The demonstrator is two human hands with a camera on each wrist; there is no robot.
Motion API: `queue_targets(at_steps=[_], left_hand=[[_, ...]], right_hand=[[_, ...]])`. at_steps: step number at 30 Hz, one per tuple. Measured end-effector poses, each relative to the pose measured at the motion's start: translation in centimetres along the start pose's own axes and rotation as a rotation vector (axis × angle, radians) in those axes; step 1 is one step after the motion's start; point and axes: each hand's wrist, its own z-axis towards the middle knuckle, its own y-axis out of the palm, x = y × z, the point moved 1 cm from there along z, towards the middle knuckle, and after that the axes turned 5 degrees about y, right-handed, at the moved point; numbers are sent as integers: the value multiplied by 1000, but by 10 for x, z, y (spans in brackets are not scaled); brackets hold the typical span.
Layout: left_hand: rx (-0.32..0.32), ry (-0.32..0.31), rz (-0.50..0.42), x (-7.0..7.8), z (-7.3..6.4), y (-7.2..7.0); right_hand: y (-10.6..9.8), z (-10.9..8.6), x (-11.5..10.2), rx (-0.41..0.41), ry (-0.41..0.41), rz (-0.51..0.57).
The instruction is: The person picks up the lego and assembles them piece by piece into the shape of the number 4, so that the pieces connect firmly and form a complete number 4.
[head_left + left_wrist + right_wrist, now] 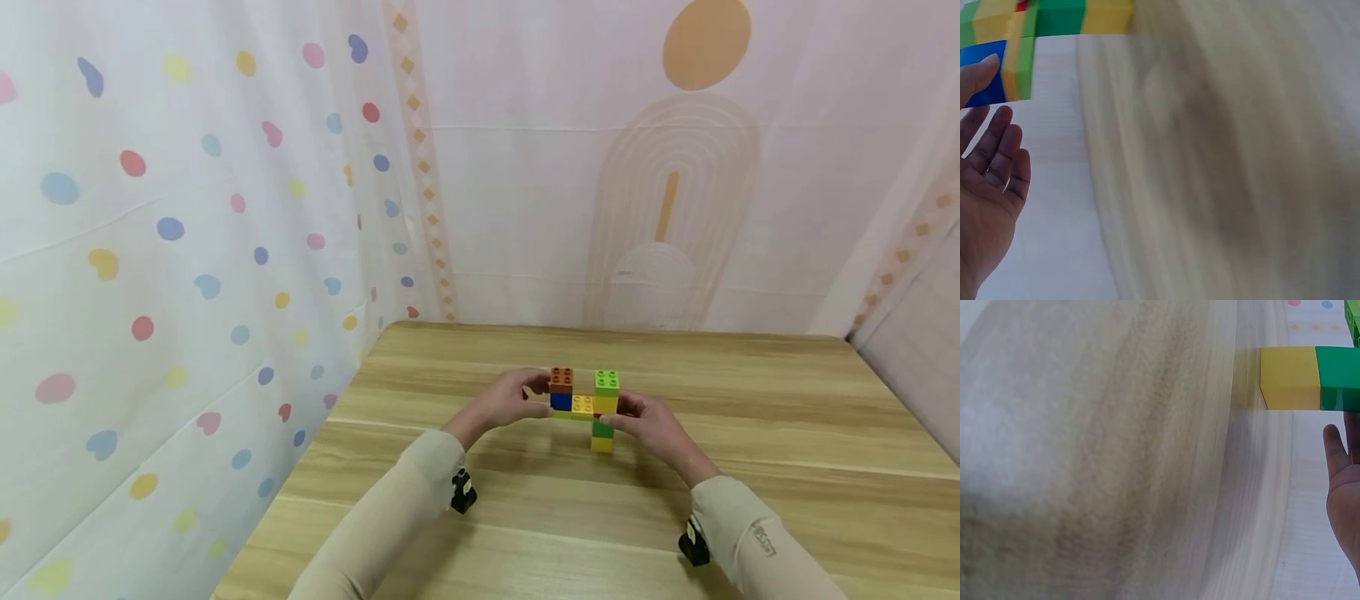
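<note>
Between the hands is a joined structure of toy building bricks. Its right column shows a light green brick (607, 383) on top, a yellow one below it, some red, then a green brick (1340, 378) and a yellow brick (1290, 378) at the bottom. Leftward a yellow studded brick (582, 406) bridges to a brown brick (561, 380) above a blue brick (988, 87). My left hand (517, 398) grips the left part, its thumb on the blue brick. My right hand (654, 427) holds the right column, thumb in front near the red. Whether the base touches the table cannot be told.
The wood-grain table (517, 525) extends around the structure. Behind it hangs a pale curtain (517, 208), and a dotted curtain (195, 350) hangs along the left. A black device (463, 492) is on the left wrist, and another black device (693, 543) on the right.
</note>
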Motion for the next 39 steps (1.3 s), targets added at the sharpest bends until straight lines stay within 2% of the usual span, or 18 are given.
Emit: queue_targets(at_steps=[4,10,20,27,31,36,39], left_hand=[[77,18,-70,-6,-10,2],[188,35,-116,-7,-21,10],[234,53,-183,-5,-21,31],[250,66,-194,-6,-20,36],[255,80,-207,-6,-19,38],[273,72,-220,-7,-18,39],[282,52,-266,-8,-18,40]], right_hand=[[1,0,-1,-3,-6,2],[1,-1,0,-3,-17,-42],[4,-3,2,30,-27,-36],[6,-5,1,44,-36,-32],[4,-12,3,81,-41,-41],[2,-21,4,155,-90,9],[5,-22,4,159,-103,41]])
